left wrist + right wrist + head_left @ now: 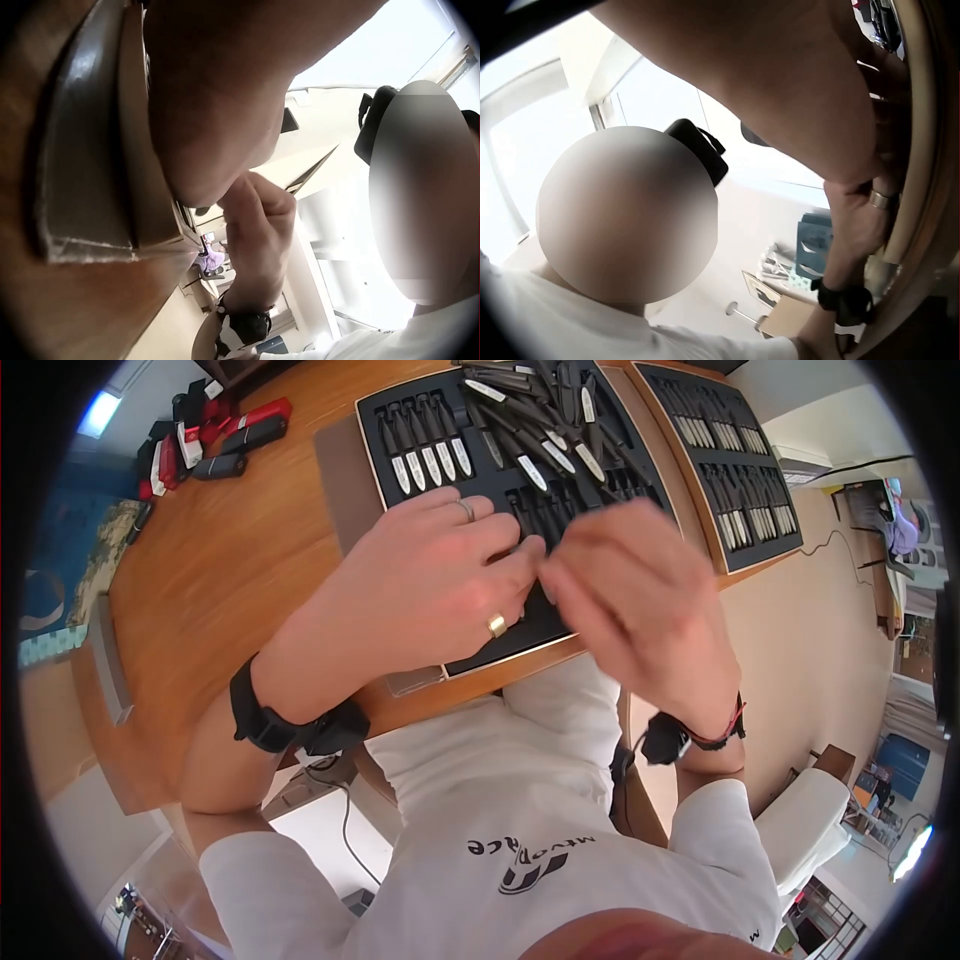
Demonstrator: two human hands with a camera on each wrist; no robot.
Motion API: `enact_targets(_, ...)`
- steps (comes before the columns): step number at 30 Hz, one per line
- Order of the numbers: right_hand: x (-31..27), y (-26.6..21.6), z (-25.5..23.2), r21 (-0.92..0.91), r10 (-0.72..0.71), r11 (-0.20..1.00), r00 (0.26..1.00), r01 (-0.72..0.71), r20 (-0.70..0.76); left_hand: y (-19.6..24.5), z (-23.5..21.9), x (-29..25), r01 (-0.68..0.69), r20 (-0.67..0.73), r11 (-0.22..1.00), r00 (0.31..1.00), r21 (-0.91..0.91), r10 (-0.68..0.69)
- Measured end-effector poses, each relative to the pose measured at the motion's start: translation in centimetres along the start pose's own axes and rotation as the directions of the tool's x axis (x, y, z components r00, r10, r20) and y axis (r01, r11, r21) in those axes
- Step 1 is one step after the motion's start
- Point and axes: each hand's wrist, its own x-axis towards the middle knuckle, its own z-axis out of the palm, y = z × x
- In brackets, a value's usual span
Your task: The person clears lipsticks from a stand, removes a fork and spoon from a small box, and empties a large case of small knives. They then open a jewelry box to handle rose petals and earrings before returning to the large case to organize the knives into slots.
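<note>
A tray (470, 657) with a black insert lies at the table's front edge, holding several slim black pieces with white labelled ends. Over its near half is my left hand (425, 575), back upward, fingers bent down toward the insert. My right hand (640, 600), blurred, is bent just beside it, its fingertips at the left thumb and forefinger. The hands hide whatever lies between their fingertips, so I cannot tell what they hold. A row of labelled black pieces (425, 445) stands in the tray's far left section. A loose heap (535, 430) of similar pieces lies across its far middle.
To the right, a second tray (713, 510) carries rows of similar pieces. Red and black small items (215, 440) are piled at the table's far left. A grey bar (110, 660) runs along the left edge of the wooden table (230, 550).
</note>
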Motion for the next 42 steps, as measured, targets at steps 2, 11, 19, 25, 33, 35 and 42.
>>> enact_targets(2, 1.0, 0.4, 0.7, -0.125, 0.023, 0.991, 0.985, -0.045, -0.170, -0.1, 0.1, 0.1, -0.022, 0.027, 1.000, 0.999, -0.008, 0.023)
enact_targets(11, 2.4, 3.0, 3.4, -0.264, -0.054, 0.963, 0.998, 0.058, 0.022, -0.3, 0.3, -0.5, 0.035, 0.036, 0.998, 0.999, -0.045, -0.033)
enact_targets(19, -1.1, 1.3, 2.5, -0.028, 0.262, 0.963, 0.955, -0.268, -0.137, -0.1, 0.2, 0.5, 0.172, 0.011, 0.980, 0.985, -0.095, -0.172)
enact_targets(25, 0.7, 2.3, 3.5, -0.183, 0.212, 0.956, 0.971, -0.229, -0.107, 0.0, -0.5, 1.1, 0.290, 0.010, 0.957, 0.957, -0.021, -0.290)
enact_targets(33, -0.1, 2.9, 4.0, -0.105, 0.146, 0.980, 0.970, -0.169, -0.194, -0.7, -0.7, 0.9, 0.216, 0.063, 0.975, 0.974, 0.049, -0.219)
enact_targets(35, -0.4, 2.8, 4.0, -0.081, 0.141, 0.984, 0.969, -0.160, -0.203, -0.7, -0.9, 0.9, 0.213, 0.067, 0.975, 0.974, 0.059, -0.217)
enact_targets(42, -2.2, 1.9, 2.8, -0.086, 0.053, 0.994, 0.977, -0.072, -0.205, -1.1, -0.3, 0.4, 0.156, 0.020, 0.988, 0.988, 0.009, -0.156)
